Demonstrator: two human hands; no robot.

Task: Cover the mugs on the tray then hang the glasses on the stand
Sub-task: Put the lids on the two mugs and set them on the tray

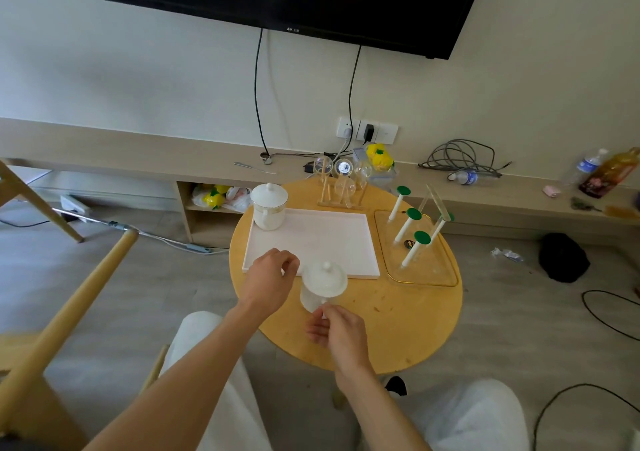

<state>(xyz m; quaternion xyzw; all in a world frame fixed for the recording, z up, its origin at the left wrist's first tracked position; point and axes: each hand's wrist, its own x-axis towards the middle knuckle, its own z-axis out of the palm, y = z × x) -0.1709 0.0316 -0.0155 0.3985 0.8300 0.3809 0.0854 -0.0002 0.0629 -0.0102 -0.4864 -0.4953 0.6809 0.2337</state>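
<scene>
A white tray lies on the round wooden table. One white mug with its lid on stands in the tray's far left corner. A second white lidded mug is at the tray's near edge, and my right hand grips it by the handle. My left hand hovers just left of that mug with fingers loosely curled, holding nothing. Several clear glasses sit on a wooden rack at the table's far edge. The stand with green-capped white pegs rests on a clear tray to the right.
A low shelf along the wall carries cables, water bottles, yellow artificial flowers and a juice bottle. A wooden chair frame is at the left. Cables and a black object lie on the floor to the right. My knees show below the table.
</scene>
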